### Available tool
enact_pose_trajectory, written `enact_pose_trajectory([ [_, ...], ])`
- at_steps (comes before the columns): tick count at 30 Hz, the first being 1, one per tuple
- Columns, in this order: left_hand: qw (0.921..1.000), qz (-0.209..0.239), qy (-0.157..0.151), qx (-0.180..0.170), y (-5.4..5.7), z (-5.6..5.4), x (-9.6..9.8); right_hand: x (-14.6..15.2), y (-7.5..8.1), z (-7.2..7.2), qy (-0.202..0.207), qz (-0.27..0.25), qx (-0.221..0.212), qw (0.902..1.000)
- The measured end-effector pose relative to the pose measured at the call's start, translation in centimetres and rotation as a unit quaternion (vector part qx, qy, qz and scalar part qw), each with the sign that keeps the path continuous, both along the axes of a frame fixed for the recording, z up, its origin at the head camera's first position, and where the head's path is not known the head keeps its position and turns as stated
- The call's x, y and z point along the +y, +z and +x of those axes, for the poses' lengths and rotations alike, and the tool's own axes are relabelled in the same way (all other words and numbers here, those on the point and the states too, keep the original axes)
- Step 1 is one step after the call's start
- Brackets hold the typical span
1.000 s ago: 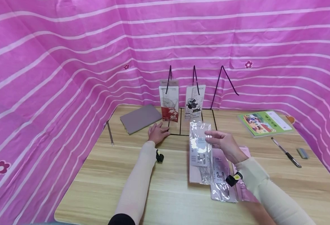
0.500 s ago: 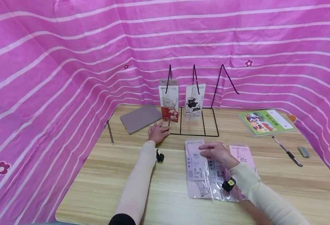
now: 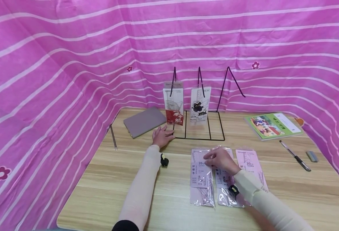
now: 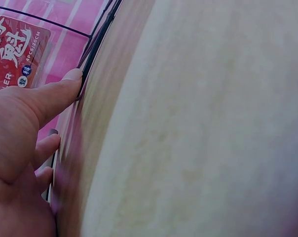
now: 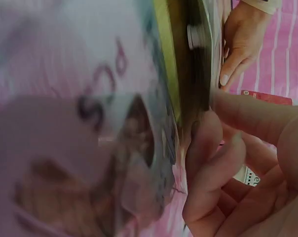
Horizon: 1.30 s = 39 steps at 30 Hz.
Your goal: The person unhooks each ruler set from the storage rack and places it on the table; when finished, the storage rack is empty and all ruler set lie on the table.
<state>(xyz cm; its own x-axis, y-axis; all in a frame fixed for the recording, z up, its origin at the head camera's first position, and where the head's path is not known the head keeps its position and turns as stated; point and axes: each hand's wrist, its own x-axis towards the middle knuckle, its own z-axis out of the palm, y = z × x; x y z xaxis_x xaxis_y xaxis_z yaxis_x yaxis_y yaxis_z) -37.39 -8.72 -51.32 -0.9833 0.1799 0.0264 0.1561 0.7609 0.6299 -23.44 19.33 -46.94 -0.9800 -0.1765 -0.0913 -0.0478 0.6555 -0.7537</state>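
My right hand (image 3: 222,160) pinches the pink-backed ruler set (image 3: 199,175) near its upper right side. That set lies flat on the table in clear plastic. In the right wrist view the fingers (image 5: 203,173) are curled, though where they meet the package is partly hidden. A second matching ruler set (image 3: 222,183) lies partly under the right hand and wrist, and a third (image 3: 248,157) is right of it. My left hand (image 3: 162,136) rests at the front left of the black wire rack (image 3: 201,139); its thumb (image 4: 62,91) touches the base wire.
On the rack's hooks hang a red-and-white ruler set (image 3: 174,106) and a cat-print ruler set (image 3: 199,104); the right hook holds nothing. Around lie a grey notebook (image 3: 145,122), a pencil (image 3: 113,137), a green book (image 3: 273,126), a pen (image 3: 294,155) and an eraser (image 3: 312,156).
My right hand has lowered the ruler set from in front of the rack down onto the table, left of the other two. The hanging cat-print set swings slightly. My left hand has stayed put.
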Motion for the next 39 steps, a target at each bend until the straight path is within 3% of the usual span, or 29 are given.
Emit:
enact_pose_trajectory([
  [7, 1.0, 0.001, -0.001, -0.002, 0.0, -0.1, -0.1, 0.4, 0.5, -0.8, 0.017, 0.038, -0.025, 0.9988],
  [10, 1.0, 0.001, -0.004, -0.006, 0.1, -0.1, -0.1, 0.8, 1.3, -1.7, 0.0, 0.025, -0.049, 0.9985],
  [12, 1.0, 0.001, -0.004, -0.007, 0.1, 0.0, -0.2, 1.1, 1.9, -2.6, -0.006, 0.007, -0.04, 0.9992],
  [19, 0.9999, 0.009, -0.006, -0.009, 0.2, -0.1, -0.2, 2.4, 4.7, -6.7, -0.013, -0.05, 0.088, 0.9948],
  [23, 0.9999, 0.004, -0.008, -0.005, 0.3, 0.1, -0.2, 2.5, 6.6, -8.8, -0.011, -0.082, 0.186, 0.979],
  [26, 1.0, 0.002, -0.008, -0.002, 0.1, 0.3, 0.0, 2.3, 8.4, -9.3, -0.002, -0.12, 0.248, 0.9612],
  [28, 1.0, -0.001, -0.008, -0.004, 0.0, 0.3, 0.1, 2.1, 9.5, -9.6, 0.002, -0.135, 0.267, 0.9541],
  [32, 0.9999, -0.003, -0.005, -0.011, 0.0, 0.3, 0.2, 2.3, 10.0, -10.8, 0.015, -0.147, 0.269, 0.9518],
  [39, 1.0, 0.002, -0.005, -0.004, 0.3, 0.2, 0.0, 2.7, 9.2, -13.3, 0.021, -0.19, 0.215, 0.9577],
])
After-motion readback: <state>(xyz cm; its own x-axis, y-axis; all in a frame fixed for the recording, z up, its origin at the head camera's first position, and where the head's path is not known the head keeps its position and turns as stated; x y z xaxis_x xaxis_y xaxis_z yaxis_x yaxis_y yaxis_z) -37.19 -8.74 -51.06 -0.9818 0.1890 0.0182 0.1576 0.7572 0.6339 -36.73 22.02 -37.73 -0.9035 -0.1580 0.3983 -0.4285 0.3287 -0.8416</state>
